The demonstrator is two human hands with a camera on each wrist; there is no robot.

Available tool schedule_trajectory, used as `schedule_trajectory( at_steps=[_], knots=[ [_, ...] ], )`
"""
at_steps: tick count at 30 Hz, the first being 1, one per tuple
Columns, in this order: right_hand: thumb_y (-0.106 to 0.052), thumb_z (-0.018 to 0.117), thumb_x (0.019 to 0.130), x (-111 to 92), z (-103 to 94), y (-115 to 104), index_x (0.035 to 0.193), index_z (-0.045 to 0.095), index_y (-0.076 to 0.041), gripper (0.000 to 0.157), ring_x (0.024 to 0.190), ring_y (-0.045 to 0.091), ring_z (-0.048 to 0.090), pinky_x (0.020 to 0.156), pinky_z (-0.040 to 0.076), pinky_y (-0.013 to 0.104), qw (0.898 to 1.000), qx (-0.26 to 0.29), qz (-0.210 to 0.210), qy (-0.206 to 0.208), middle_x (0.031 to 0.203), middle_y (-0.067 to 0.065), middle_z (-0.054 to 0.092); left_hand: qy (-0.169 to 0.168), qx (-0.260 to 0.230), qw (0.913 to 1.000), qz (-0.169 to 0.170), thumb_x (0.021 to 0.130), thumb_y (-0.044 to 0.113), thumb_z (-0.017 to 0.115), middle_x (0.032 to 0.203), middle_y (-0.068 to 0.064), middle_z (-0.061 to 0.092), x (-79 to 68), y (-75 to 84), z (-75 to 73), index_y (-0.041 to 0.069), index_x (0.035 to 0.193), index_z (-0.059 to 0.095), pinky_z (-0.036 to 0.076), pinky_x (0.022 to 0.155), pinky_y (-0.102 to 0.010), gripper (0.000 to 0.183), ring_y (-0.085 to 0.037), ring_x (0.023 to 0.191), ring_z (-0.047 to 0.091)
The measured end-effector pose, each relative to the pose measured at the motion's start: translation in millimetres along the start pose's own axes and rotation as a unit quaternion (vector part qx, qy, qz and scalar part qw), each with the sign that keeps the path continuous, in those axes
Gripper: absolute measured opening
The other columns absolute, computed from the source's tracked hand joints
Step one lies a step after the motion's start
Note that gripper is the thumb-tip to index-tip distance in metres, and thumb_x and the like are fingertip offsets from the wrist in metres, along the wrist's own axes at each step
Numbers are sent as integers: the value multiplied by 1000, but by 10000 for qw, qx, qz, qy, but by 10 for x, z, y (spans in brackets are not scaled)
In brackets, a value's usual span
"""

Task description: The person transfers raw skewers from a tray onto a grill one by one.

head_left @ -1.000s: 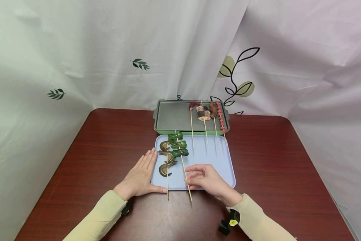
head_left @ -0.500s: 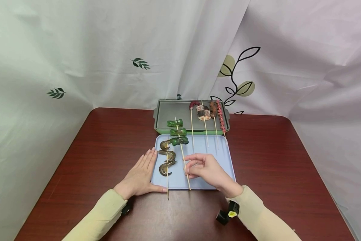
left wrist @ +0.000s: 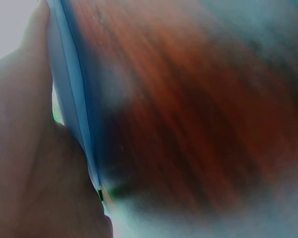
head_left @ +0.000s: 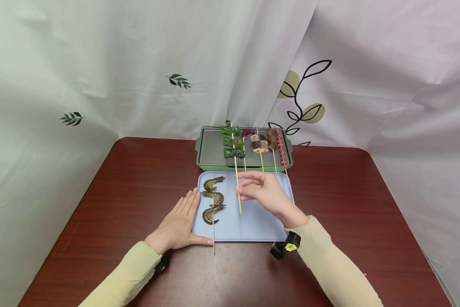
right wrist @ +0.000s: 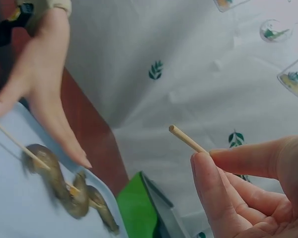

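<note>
Between thumb and fingers, my right hand pinches the wooden stick of a green pepper skewer. Its pepper pieces are over the grey grill pan; whether they touch it I cannot tell. In the right wrist view the stick's blunt end juts from the fingertips. My left hand lies with straight fingers along the left edge of the pale blue tray, its thumb by the stick of a shrimp skewer. That skewer rests on the tray. The left wrist view is blurred and shows the tray's rim.
On the pan's right side lie a dark red skewer, a fish-chunk skewer, a brown meat skewer and a pink skewer. Their sticks reach over the tray. A white curtain hangs behind the brown table.
My right hand has carried the pepper skewer forward and slightly right, from over the tray beside the shrimp to over the pan near the dark red skewer. The left hand stays put.
</note>
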State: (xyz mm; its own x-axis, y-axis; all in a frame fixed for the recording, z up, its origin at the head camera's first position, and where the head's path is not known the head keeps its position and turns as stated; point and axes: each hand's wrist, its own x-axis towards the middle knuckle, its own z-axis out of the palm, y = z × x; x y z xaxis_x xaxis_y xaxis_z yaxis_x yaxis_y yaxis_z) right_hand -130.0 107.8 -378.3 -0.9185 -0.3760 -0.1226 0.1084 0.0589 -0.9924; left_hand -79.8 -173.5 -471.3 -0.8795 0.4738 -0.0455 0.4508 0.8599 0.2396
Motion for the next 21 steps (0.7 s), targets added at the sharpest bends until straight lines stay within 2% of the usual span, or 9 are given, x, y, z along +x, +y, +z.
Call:
schedule_trajectory(
  at_steps=[4,10,21],
  knots=[
    [9,63,94,143,-28,-49,135,58,10,41,88,22,73,81,60,40,9998,10,-34,180,100,18,71,121,-120,9998,70,70,89,62,165,-27,14,-2,-22,32,-11,158,17,18,121,-52,141,-39,152,12],
    [9,65,94,384,-95,-29,135,58,11,41,88,23,73,81,60,38,9993,-53,55,376,99,20,72,127,87,9999,39,67,97,51,167,-22,8,10,-97,159,-6,160,12,16,122,-49,144,-33,154,6],
    [7,66,95,703,-125,61,136,61,6,41,93,23,73,82,59,31,9946,-185,906,480,115,27,70,141,80,9999,-7,68,98,47,168,-19,7,17,-122,202,-4,161,10,14,122,-47,143,-30,154,5]
  ],
)
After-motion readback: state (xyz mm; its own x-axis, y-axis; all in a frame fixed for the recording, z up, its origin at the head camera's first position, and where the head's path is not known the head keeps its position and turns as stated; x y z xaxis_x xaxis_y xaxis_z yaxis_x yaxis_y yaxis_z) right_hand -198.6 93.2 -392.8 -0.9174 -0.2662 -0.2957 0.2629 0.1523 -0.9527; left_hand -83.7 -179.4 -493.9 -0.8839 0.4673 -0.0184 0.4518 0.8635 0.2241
